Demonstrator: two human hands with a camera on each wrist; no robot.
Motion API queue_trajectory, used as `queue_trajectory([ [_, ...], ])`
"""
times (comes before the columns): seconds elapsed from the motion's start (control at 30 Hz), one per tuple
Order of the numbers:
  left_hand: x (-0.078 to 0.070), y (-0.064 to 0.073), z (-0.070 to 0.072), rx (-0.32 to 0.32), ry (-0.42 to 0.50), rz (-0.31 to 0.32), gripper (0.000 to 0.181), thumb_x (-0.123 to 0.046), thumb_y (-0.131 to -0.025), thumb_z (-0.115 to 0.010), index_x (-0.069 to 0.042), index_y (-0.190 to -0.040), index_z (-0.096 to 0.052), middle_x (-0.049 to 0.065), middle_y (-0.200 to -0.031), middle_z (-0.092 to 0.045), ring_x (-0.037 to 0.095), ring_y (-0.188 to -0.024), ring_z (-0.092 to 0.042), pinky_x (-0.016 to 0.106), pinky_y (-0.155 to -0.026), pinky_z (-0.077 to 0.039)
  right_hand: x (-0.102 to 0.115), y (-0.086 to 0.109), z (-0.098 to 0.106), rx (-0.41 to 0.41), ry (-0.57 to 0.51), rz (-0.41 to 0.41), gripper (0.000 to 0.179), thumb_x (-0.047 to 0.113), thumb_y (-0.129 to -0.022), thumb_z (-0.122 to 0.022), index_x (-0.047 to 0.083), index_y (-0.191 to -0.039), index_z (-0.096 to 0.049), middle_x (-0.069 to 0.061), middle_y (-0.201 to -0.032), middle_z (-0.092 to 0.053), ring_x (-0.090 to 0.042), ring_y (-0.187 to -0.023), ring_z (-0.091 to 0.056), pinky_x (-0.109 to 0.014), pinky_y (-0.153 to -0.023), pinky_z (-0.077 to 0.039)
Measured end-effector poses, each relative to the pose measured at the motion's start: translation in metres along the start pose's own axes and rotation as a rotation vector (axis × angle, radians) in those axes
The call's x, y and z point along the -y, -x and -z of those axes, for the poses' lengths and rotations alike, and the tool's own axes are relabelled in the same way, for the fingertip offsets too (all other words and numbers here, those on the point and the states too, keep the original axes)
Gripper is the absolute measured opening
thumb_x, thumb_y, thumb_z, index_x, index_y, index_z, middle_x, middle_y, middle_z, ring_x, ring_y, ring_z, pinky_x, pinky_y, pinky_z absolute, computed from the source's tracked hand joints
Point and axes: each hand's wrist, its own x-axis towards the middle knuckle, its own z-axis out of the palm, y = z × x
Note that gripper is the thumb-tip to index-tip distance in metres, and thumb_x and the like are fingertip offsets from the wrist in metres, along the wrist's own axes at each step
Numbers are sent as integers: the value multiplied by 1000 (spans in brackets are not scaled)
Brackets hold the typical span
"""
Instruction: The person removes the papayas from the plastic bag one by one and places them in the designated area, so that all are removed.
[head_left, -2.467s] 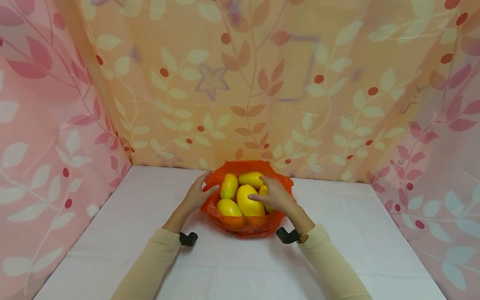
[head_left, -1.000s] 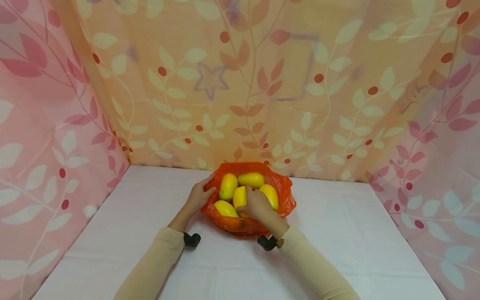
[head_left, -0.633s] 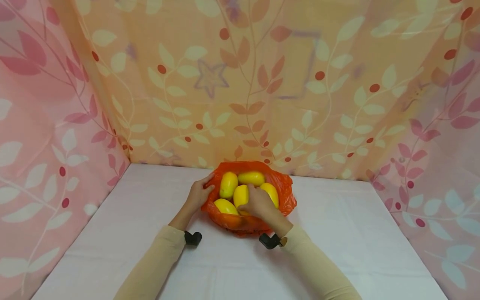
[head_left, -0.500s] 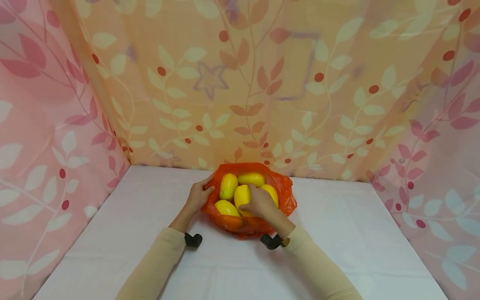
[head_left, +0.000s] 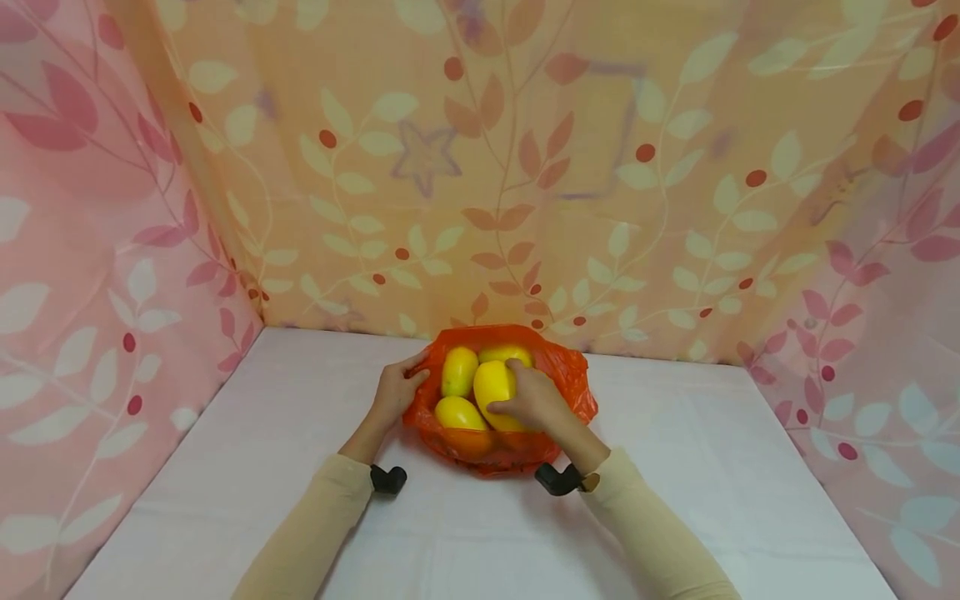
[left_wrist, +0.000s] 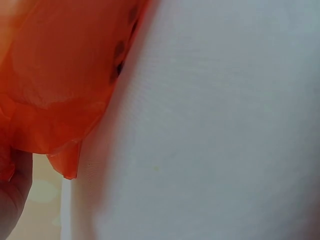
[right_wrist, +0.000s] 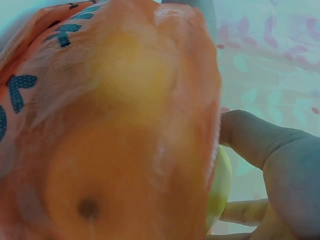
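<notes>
An orange-red plastic bag [head_left: 573, 379] stands wide open on the table with several yellow mangoes inside. At the bag's left rim, my left hand [head_left: 395, 390] pinches the plastic; in the left wrist view its thumb [left_wrist: 19, 187] lies against the bag [left_wrist: 60, 80]. My right hand [head_left: 536, 398] reaches into the bag and grips the middle mango [head_left: 491, 387], thumb on the near side. Around it lie a left mango [head_left: 457, 372], a back mango [head_left: 498, 354] and a front mango [head_left: 457, 413]. The right wrist view shows the gripped mango [right_wrist: 221, 187] partly behind the printed bag [right_wrist: 125, 125].
A white cloth covers the table [head_left: 465, 533]. Behind it hangs a patterned yellow curtain [head_left: 480, 167], close to the bag's back edge. Pink patterned curtains stand at the left [head_left: 67, 333] and right [head_left: 885, 358].
From spread above the fruit, my right hand has closed round the middle mango. That mango has since shifted slightly up and right, and the hand now hides the right-hand mango. The left hand took the rim.
</notes>
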Motion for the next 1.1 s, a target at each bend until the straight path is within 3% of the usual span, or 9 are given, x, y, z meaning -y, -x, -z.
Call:
queue_trajectory([
  [0.2, -3, 3, -3, -4, 33, 12, 41, -5, -94, -61, -4, -134, -58, 18, -140, -55, 32, -133, -48, 47, -107, -44, -2, 2, 6, 3, -34, -13, 86, 38, -78, -80, 9, -147, -38, -15, -134, -57, -33, -116, -54, -49, -100, -50],
  [0.67, -1, 2, -1, -31, 24, 54, 40, -5, -95, -60, -5, -134, -59, 18, -140, -54, 32, -135, -47, 46, -109, -42, -1, 1, 32, 4, -67, -3, 82, 36, -78, -81, 13, -145, -39, -12, -127, -58, -29, -105, -58, -44, -85, -58],
  [1.1, -5, 2, -1, -20, 31, 66, 39, -7, -96, -59, -6, -135, -58, 17, -140, -55, 32, -132, -50, 46, -107, -44, -12, -7, 72, -16, -76, 3, 86, 39, -82, -77, 14, -151, -32, -20, -139, -51, -37, -112, -57, -51, -89, -56],
])
